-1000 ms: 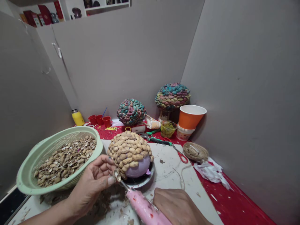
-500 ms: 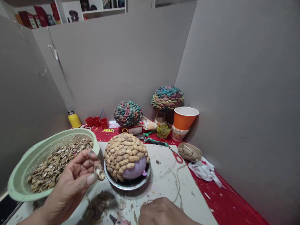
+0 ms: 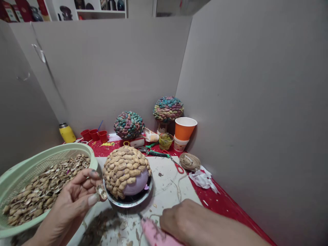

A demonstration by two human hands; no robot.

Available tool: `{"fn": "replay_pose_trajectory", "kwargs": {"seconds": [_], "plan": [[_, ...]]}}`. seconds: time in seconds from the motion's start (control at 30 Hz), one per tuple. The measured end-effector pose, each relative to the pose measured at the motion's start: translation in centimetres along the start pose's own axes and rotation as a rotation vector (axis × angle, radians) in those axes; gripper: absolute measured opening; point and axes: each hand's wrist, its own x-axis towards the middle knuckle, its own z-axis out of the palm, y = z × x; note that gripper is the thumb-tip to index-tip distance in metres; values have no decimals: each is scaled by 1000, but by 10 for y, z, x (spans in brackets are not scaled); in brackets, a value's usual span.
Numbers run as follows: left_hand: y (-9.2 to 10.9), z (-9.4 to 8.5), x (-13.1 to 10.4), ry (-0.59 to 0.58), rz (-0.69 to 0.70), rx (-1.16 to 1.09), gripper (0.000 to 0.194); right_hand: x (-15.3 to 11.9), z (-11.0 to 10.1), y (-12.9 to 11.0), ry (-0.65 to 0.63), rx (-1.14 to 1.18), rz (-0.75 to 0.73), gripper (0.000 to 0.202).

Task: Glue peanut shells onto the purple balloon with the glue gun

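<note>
A peanut shell (image 3: 101, 192) was pinched between the nearly closed fingers of the left hand (image 3: 81, 194), beside the peanut-covered balloon (image 3: 126, 172) set in a metal bowl (image 3: 128, 204). The right hand (image 3: 178, 218) was curled at the pink glue gun (image 3: 156, 234); whether it was gripped could not be told.

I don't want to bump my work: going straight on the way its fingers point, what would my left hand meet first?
Probably the peanut-covered balloon or the rim of the silvery bowl under it; depth leaves unclear which your left hand would meet first.
</note>
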Motion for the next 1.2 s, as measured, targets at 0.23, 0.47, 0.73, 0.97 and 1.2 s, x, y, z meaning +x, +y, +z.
{"fn": "replay_pose_trajectory", "kwargs": {"seconds": [0.23, 0.47, 0.73, 0.97, 1.2], "plan": [[5, -1, -2, 29, 30, 27, 42, -3, 4, 36, -76, -134, 442, 10], [7, -5, -5, -77, 50, 33, 35, -6, 21, 59, -122, -163, 630, 18], [6, -10, -3, -153, 49, 18, 29, -10, -6, 54, 5, -47, 514, 41], [0, -13, 0, -124, 39, 30, 31, 53, -24, 67, 230, 311, 109, 85], [-7, -12, 2, -123, 22, 24, 31, 106, -18, 93, 152, 479, -70, 94]]}}
